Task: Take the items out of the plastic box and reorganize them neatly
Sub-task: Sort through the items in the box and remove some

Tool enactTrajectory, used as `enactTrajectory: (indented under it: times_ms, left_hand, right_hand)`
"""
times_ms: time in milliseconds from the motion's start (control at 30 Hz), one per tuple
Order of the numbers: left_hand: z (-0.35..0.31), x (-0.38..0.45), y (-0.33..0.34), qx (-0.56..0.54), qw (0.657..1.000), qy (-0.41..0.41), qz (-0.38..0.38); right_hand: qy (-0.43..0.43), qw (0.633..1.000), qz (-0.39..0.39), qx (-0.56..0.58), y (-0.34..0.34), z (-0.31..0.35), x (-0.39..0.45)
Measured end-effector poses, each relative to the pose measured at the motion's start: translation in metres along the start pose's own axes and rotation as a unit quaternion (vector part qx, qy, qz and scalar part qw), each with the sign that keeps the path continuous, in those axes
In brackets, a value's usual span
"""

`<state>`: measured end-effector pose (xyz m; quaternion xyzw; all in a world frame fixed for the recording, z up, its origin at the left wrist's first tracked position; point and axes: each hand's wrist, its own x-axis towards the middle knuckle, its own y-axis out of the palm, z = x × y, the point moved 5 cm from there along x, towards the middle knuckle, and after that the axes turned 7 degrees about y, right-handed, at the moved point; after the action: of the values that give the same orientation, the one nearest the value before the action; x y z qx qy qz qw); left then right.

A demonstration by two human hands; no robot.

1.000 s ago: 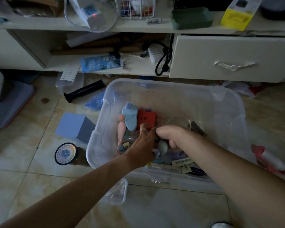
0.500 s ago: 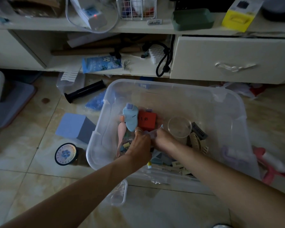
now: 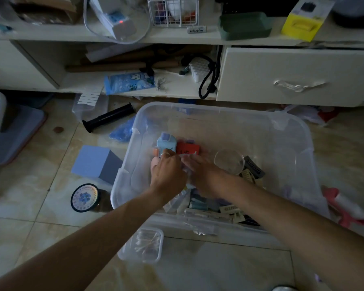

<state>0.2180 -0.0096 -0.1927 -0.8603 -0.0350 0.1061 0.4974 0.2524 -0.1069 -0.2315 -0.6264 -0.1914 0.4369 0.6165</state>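
The clear plastic box (image 3: 290, 131) sits on the tiled floor, and both of my hands are inside it. My left hand (image 3: 167, 175) and my right hand (image 3: 205, 175) meet at the box's left side, their fingers closed together on a small clear packet (image 3: 185, 157), which is blurred. Just beyond the fingertips lie a light blue device (image 3: 166, 142) and a red box (image 3: 188, 149). A clear cup (image 3: 229, 161) and a black comb (image 3: 254, 168) lie to the right. Tubes and labels (image 3: 200, 205) crowd the near wall under my wrists.
A small clear case of cotton swabs (image 3: 144, 244) lies in front of the box. To its left are a round roll (image 3: 84, 198), a blue-grey block (image 3: 95, 160) and a black tube (image 3: 108, 120). A pink and white item (image 3: 345, 206) lies right. A cluttered shelf and a drawer (image 3: 296, 76) stand behind.
Both hands moved from the near middle of the box toward the far left. The right hand no longer shows the grey-green oval thing; both now close on a clear packet.
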Motion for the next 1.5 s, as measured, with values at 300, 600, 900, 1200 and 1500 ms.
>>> enactTrajectory:
  times_ms: [300,600,900,1200,1500]
  left_hand:
    - [0.019,-0.013,-0.021,0.053,0.998,-0.030,-0.015]
    - [0.012,-0.026,-0.003,0.033,0.998,0.029,0.036]
    - [0.017,-0.024,0.010,0.007,0.997,0.053,0.051]
    - [0.019,-0.021,0.014,0.017,0.997,0.059,0.055]
    - [0.019,-0.024,0.009,-0.013,0.998,0.036,0.045]
  right_hand:
    - [0.140,0.917,-0.318,0.196,-0.029,-0.043,-0.011]
    - [-0.048,0.996,0.038,-0.057,0.059,-0.029,0.004]
    - [0.044,0.993,0.108,0.007,0.076,-0.044,-0.006]
    - [0.013,0.998,0.055,-0.006,0.053,-0.021,0.007]
    - [0.006,0.999,-0.008,-0.030,0.054,-0.024,0.012]
